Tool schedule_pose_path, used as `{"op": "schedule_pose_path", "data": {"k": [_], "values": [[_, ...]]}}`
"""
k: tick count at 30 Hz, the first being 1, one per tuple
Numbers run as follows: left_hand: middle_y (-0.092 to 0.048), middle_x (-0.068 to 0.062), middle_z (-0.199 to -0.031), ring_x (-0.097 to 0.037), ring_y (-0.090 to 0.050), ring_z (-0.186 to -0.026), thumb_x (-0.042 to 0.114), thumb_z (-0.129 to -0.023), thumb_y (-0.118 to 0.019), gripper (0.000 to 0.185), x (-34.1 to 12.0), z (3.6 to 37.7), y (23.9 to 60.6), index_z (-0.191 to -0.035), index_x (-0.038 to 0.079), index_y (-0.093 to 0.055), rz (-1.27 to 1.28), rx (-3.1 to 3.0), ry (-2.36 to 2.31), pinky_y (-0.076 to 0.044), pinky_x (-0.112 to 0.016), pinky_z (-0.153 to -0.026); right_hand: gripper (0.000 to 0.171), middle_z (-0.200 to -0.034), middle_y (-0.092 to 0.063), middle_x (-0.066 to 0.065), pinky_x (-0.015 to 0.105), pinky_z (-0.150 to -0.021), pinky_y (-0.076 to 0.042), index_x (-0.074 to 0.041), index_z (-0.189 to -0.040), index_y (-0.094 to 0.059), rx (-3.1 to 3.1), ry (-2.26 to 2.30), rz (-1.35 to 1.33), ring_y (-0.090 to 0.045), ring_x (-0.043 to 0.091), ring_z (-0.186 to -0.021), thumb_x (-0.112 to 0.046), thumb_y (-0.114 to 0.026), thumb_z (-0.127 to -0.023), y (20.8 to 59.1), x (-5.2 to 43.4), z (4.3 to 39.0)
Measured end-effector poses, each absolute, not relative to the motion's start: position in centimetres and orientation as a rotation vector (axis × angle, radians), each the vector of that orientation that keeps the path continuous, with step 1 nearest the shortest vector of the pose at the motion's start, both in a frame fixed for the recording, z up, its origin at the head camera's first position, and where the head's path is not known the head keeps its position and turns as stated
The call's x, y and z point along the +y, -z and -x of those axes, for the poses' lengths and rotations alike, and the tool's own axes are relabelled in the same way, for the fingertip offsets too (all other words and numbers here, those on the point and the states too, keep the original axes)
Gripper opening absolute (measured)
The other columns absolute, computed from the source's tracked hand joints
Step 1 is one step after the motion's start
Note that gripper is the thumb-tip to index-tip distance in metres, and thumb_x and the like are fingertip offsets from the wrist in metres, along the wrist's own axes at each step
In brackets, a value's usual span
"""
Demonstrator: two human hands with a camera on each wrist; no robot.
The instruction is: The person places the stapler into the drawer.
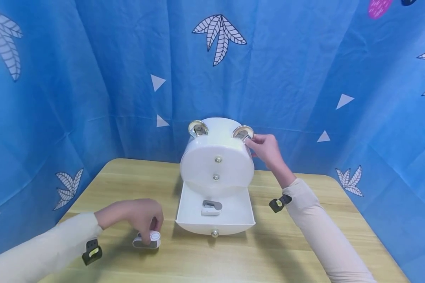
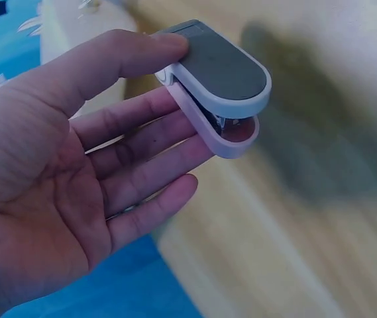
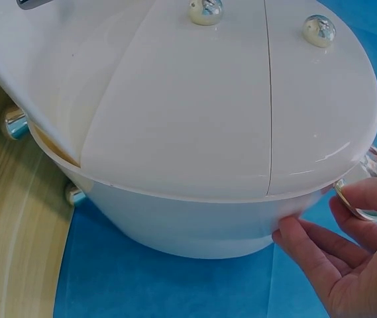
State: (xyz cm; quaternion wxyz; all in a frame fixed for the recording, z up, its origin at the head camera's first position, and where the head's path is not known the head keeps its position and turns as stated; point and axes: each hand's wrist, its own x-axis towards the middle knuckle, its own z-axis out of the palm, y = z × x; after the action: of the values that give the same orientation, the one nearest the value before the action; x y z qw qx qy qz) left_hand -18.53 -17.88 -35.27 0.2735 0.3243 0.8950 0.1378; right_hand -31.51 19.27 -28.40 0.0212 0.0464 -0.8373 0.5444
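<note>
Low over the tabletop, left of the box, my left hand (image 1: 143,214) pinches a small white and grey stapler (image 2: 224,73) between thumb and fingers. The stapler's jaws stand slightly apart in the left wrist view. My right hand (image 1: 267,149) is at the upper right of a white drawer box (image 1: 216,169) and pinches its shiny gold ear (image 3: 374,175). Another fingertip touches the box's curved side in the right wrist view. The box's bottom drawer (image 1: 187,212) is pulled out, and a second grey and white stapler (image 1: 211,208) lies in it.
The box stands near the back of a light wooden table (image 1: 290,236). Its other gold ear (image 1: 198,128) is at the upper left, and round knobs (image 1: 217,160) dot the front. A blue patterned curtain (image 1: 287,78) hangs behind and at both sides.
</note>
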Motion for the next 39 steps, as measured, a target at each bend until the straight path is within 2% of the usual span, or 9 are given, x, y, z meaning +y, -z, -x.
{"op": "schedule_pose_path", "data": {"k": [9,18,24,31,39], "values": [[-0.063,0.013,-0.067,0.000,-0.051,-0.063,0.005,-0.065,-0.084,0.018,-17.5,20.2,30.7,-0.072,0.018,-0.072,-0.860,2.457,-0.309,-0.045,-0.019,-0.060,0.034,-0.125,-0.070,0.022,0.053,-0.094,-0.057,-0.001,-0.123,-0.072,-2.589,-1.685,-0.140,-0.065,0.031,-0.119,-0.022,-0.065,-0.098,28.4,19.5,31.4],[-0.063,0.008,-0.069,-0.008,-0.053,-0.065,0.007,-0.073,-0.083,0.015,-15.4,22.0,26.9,-0.075,0.017,-0.072,-0.891,2.554,-0.275,-0.045,-0.024,-0.060,0.035,-0.125,-0.069,0.022,0.051,-0.093,-0.058,-0.002,-0.125,-0.071,-2.586,-1.685,-0.145,-0.065,0.030,-0.119,-0.022,-0.065,-0.098,28.5,19.6,31.3],[-0.062,0.006,-0.067,-0.013,-0.052,-0.066,0.013,-0.075,-0.085,0.013,-12.7,23.5,26.9,-0.074,0.018,-0.072,-0.908,2.661,-0.233,-0.041,-0.026,-0.058,0.036,-0.126,-0.069,0.023,0.052,-0.093,-0.058,-0.001,-0.127,-0.070,-2.577,-1.686,-0.152,-0.065,0.033,-0.121,-0.021,-0.065,-0.098,28.5,19.6,31.3],[-0.063,0.006,-0.072,-0.014,-0.055,-0.071,0.022,-0.077,-0.088,0.013,-9.8,24.2,28.0,-0.078,0.017,-0.075,-0.894,2.735,-0.119,-0.044,-0.026,-0.061,0.036,-0.126,-0.070,0.022,0.049,-0.089,-0.060,-0.003,-0.128,-0.070,-2.582,-1.676,-0.151,-0.065,0.032,-0.122,-0.021,-0.065,-0.098,28.3,19.5,31.3],[-0.065,0.009,-0.064,-0.011,-0.051,-0.064,0.022,-0.072,-0.086,0.015,-7.8,25.3,29.6,-0.066,0.018,-0.072,-1.063,2.775,0.130,-0.042,-0.025,-0.057,0.034,-0.124,-0.071,0.022,0.049,-0.089,-0.060,-0.002,-0.125,-0.071,-2.583,-1.659,-0.169,-0.065,0.032,-0.120,-0.022,-0.065,-0.098,28.5,19.3,31.4]]}}
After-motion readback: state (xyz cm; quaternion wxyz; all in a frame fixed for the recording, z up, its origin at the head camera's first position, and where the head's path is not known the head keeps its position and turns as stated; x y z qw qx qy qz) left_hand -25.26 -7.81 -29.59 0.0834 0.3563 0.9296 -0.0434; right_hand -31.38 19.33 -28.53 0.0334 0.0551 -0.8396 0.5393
